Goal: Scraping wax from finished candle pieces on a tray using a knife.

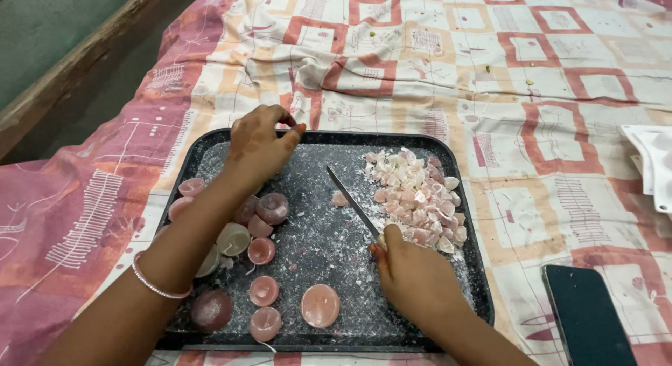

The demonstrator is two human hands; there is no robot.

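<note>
Now the right hand (pixel 418 278) has its grip pressed around a knife (pixel 353 203) handle near the tray's (pixel 210 138) front right corner, blade lying beside a heap of pale pink chopped chunks (pixel 420 198). The left hand (pixel 257 145), fingers curled together on nothing visible, hovers above small round candles (pixel 260 251) along the tray's left side. They look waxy, light and crumbly; best gripped by their rims.

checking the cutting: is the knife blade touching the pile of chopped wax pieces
Apart. The head view shows dark tray between the knife blade and the pile of chopped pieces.
</note>
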